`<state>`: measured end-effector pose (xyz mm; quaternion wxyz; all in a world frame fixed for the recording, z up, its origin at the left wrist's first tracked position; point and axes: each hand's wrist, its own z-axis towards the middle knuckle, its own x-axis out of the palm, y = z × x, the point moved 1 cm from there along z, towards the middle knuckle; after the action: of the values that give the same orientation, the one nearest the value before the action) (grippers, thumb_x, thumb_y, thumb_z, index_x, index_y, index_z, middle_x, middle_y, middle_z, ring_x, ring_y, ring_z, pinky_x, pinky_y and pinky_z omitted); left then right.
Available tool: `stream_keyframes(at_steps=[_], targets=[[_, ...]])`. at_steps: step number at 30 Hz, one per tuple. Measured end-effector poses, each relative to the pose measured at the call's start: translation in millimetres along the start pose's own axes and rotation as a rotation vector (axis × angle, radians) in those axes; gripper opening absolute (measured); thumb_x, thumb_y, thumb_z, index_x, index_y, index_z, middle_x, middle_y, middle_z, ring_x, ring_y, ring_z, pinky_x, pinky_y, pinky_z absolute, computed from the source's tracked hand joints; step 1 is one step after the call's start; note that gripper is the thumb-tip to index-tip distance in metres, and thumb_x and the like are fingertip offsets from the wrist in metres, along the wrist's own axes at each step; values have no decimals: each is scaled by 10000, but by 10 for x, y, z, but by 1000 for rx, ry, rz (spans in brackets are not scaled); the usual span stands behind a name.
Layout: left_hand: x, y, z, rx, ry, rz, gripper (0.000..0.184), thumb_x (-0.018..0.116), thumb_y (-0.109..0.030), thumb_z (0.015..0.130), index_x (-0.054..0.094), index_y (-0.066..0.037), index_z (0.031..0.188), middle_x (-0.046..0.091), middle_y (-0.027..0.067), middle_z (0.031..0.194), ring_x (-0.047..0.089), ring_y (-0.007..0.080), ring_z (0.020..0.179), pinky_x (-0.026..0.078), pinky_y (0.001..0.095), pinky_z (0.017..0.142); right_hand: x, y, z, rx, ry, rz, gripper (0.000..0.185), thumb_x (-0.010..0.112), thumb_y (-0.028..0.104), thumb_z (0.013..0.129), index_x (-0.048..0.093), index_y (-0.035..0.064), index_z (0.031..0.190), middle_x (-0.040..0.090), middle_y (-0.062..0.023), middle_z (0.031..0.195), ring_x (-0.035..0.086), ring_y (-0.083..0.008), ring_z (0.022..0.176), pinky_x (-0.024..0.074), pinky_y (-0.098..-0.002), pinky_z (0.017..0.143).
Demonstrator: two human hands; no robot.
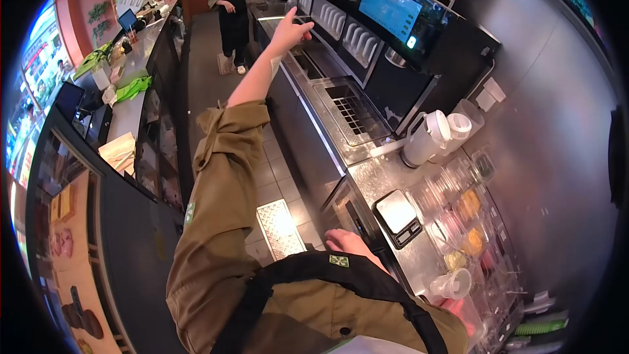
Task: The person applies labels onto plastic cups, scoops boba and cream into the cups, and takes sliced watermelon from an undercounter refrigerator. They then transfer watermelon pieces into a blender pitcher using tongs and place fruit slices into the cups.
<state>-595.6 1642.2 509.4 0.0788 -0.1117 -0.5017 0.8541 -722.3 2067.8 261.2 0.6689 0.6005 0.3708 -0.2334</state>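
Olive-sleeved, your left hand [287,38], index out, another digit spread aside, points along the steel counter [370,180], your right hand [354,244] sits near its edge, finger state unreadable, and a careless elbow could tip the clear cup [453,284] near the scale [396,213].

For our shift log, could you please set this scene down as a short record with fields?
Left hand: raised and stretched forward, a finger extended, nothing visibly held
Right hand: low beside the counter, partly hidden behind the wearer's apron; grip unclear
On the counter: scale, clear containers
Beyond the scale: two white-lidded jugs
Screen: lit, above the counter
Co-worker: standing farther down the aisle
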Motion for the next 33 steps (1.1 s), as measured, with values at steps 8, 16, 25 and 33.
stream_keyframes(at_steps=[8,16,25,33], targets=[[475,1078,-650,-345,116,-221,476,551,-152,826,389,-56,1263,588,18,671,511,71,532,394,224,461,4,-89,-138,107,64,33,255,544,246,843,562,66,1023,596,-148,926,601,-306,867,477,-391,732],[1499,2946,-3769,-1202,-72,-829,178,619,-228,810,522,-102,729,497,13,590,462,137,489,418,260,472,194,-277,-122,141,42,86,291,574,242,796,567,50,1015,603,-170,899,588,-336,875,469,-424,725],[946,3082,-3734,-1328,-43,-819,43,562,-122,798,557,-91,768,550,26,673,532,150,620,492,301,654,91,-295,-645,334,-203,24,268,561,220,789,554,31,979,592,-149,876,577,-338,861,476,-430,741],[1716,2502,-4269,-1461,455,-602,117,576,-209,846,585,-103,894,575,-10,752,543,118,663,477,266,647,65,-256,-2445,1048,-604,-183,225,597,203,745,556,43,899,589,-134,910,571,-311,913,472,-409,772]])
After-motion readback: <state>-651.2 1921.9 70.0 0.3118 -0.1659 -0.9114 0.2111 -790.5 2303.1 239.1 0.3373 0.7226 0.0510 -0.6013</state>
